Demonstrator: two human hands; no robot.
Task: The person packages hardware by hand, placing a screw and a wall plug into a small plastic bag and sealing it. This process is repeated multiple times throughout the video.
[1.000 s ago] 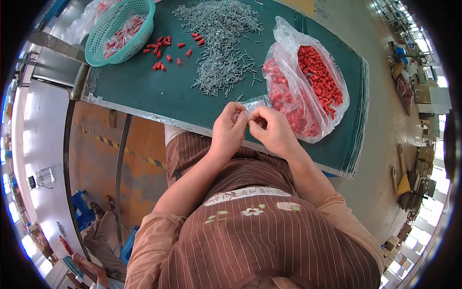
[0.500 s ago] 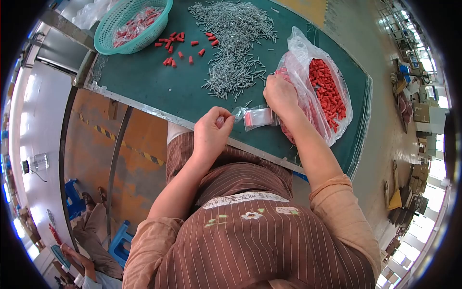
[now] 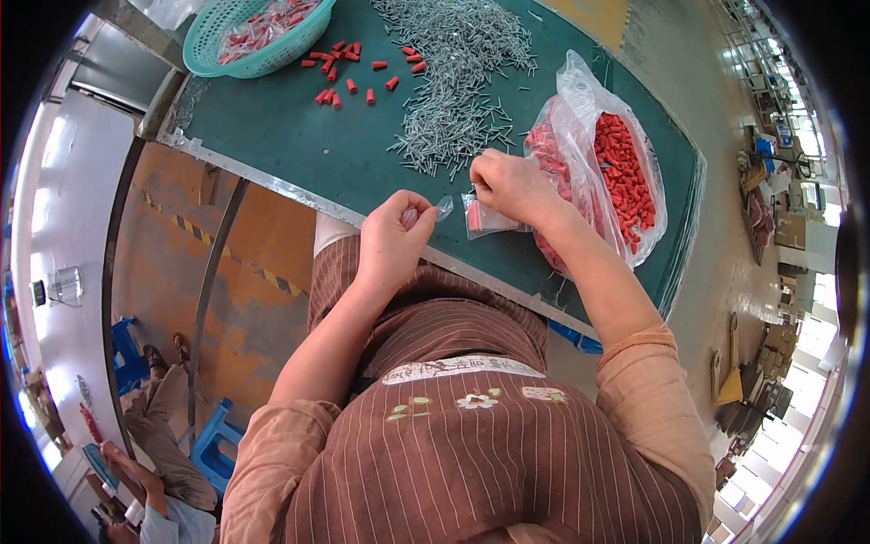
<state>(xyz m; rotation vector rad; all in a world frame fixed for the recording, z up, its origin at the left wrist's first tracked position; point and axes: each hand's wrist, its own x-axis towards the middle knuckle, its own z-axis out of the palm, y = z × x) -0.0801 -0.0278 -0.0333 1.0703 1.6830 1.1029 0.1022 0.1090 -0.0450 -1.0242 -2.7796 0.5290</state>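
Note:
At the table's near edge, my left hand (image 3: 393, 234) is closed round a small clear plastic bag (image 3: 444, 209), whose open end sticks out past the thumb. Something reddish shows faintly between those fingers. My right hand (image 3: 515, 189) hovers over a packet of small zip bags (image 3: 489, 218) with its fingers pinched together; whatever they hold is hidden. Just beyond them spreads a pile of grey screws (image 3: 453, 100). To the right lies a large clear bag full of red plastic wall plugs (image 3: 625, 177), its mouth folded open.
A green basket (image 3: 263, 65) with filled bags stands at the table's far left. Loose red plugs (image 3: 352, 85) lie between it and the screws. On the left, another person sits by a white table (image 3: 68, 236), near a blue stool (image 3: 216, 446).
My right hand has moved left, from the large bag of red plugs to above the packet of zip bags. My left hand keeps hold of its small bag. The view has shifted slightly.

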